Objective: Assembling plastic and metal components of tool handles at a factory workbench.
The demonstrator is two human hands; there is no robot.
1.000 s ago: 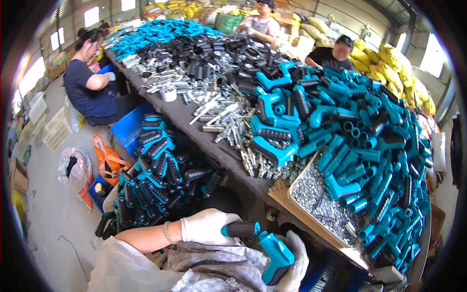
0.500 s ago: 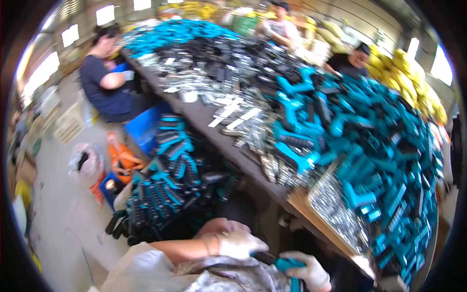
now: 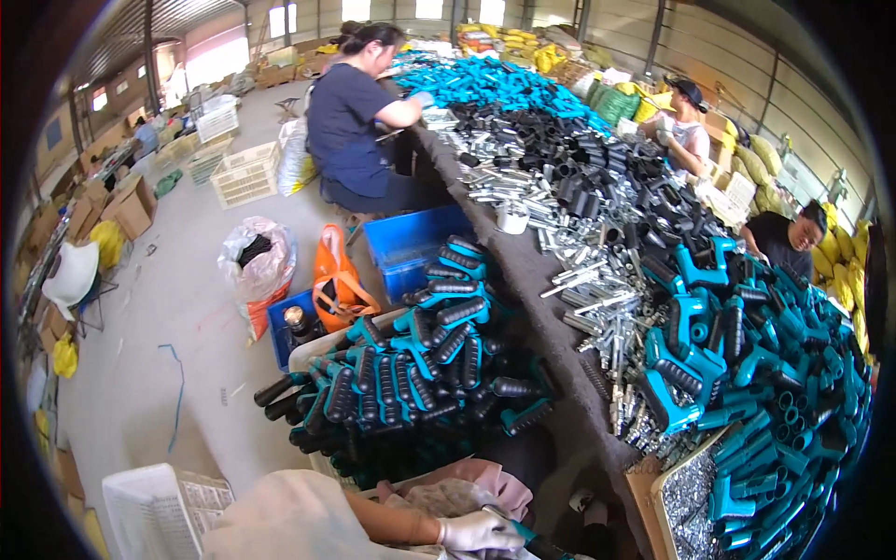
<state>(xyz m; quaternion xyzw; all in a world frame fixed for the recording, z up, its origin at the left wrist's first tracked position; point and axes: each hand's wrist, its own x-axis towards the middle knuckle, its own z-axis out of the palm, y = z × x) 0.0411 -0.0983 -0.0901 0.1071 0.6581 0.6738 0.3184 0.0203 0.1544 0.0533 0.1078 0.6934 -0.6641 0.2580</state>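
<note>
At the lower edge my left hand (image 3: 481,531), in a white glove, is closed on a teal and black tool part (image 3: 539,544), whose far end runs out of the picture. My right hand is not visible. Left of my arm and ahead of it lies a heap of teal tool bodies with black ribbed grips (image 3: 383,378), piled in and over a pale crate. A long dark table (image 3: 523,289) stretches away on the right, with a big mound of teal tool housings (image 3: 747,364) at its near end.
Metal rods (image 3: 597,299) and black sleeves (image 3: 597,191) cover the table's middle. A tray of small metal parts (image 3: 691,499) sits at its near edge. A blue bin (image 3: 406,247), orange bag (image 3: 338,280) and white crate (image 3: 163,504) stand on the floor. Three people work around the table.
My view has swung left, so the scene sits further right. My right hand, earlier at the tool part beside my left, has dropped out of view. The left hand keeps its hold.
</note>
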